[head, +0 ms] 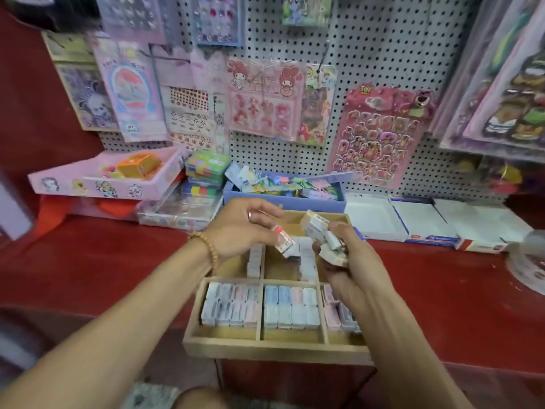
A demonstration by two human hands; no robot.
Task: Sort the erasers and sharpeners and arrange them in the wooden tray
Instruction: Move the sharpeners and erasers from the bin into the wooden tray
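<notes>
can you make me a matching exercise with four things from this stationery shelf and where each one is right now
Things:
1. orange box
2. blue bin
3. bead bracelet
4. red-and-white eraser

Places:
A. on the left wrist
B. behind the wooden tray, against the pegboard
C. held in the left hand over the tray
D. inside the pink tray at far left

Pairs: 1-D, 2-B, 3-A, 4-C
</notes>
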